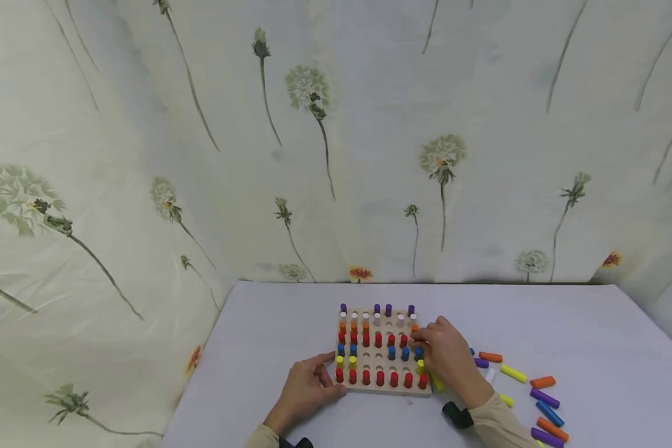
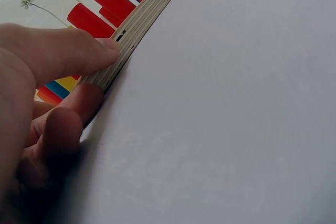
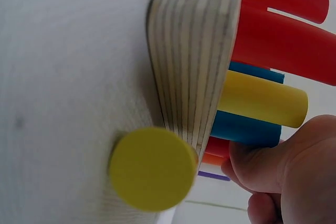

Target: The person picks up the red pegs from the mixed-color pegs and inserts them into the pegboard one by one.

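Observation:
A wooden pegboard point(image 1: 389, 391) lies on the table with rows of coloured pegs upright in its holes. At its near left corner my left hand point(image 1: 305, 389) holds the board, thumb on the front edge point(image 2: 118, 59) and the other fingers bent at the left side. My right hand point(image 1: 450, 354) is over the board's right edge, thumb and fingertips together at the end of the middle red row. There they pinch a red peg point(image 3: 218, 146), mostly hidden by the fingers. An orange peg point(image 1: 415, 327) stands just behind, a blue peg point(image 1: 419, 353) just in front.
Loose pegs lie scattered to the right, among them an orange peg point(image 1: 542, 381), a yellow peg point(image 1: 513, 373) and a blue peg point(image 1: 550, 412). A yellow peg point(image 3: 152, 169) lies close by the board's right side, under my right hand. Behind the table point(image 1: 280, 323) hangs a flowered curtain point(image 1: 369, 155).

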Tool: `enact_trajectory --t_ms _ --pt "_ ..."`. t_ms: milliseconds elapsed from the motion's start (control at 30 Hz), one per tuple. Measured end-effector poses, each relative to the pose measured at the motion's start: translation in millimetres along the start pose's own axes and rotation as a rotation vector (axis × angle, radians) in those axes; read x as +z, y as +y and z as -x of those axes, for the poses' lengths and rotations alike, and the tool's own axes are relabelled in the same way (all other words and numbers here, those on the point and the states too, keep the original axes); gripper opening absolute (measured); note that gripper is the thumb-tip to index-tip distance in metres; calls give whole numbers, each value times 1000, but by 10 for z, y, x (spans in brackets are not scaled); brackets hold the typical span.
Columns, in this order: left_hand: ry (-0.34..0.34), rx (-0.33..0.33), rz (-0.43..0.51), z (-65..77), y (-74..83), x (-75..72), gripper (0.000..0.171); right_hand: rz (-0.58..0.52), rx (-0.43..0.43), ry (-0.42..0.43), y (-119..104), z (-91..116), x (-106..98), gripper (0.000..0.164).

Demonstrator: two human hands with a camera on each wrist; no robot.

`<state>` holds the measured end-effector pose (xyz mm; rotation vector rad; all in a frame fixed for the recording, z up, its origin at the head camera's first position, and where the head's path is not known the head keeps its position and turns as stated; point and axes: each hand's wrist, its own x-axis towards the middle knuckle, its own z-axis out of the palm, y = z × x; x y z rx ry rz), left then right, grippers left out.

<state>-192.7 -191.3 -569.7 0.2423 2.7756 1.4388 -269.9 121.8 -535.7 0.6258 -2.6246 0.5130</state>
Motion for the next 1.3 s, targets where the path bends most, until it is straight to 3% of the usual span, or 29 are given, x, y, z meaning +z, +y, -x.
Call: enact_trajectory --t_ms 367,467,767,933,1133,1300 --pt "-3 35 -25 -59 36 55 70 -15 16 5 32 42 -141 16" --pt "-22 1 -17 -31 38 70 70 -15 18 -37 34 56 -175 15" --pt "-22 13 -28 -38 47 61 71 -113 85 -240 90 32 -338 23" --pt "-25 4 -32 -34 53 47 71 -193 61 -272 209 27 -422 30" --pt "-18 25 -39 -39 65 36 71 -255 35 -270 353 -41 -699 26" --pt "-61 44 -68 -49 96 -27 73 -226 88 -225 555 -4 -1028 35"
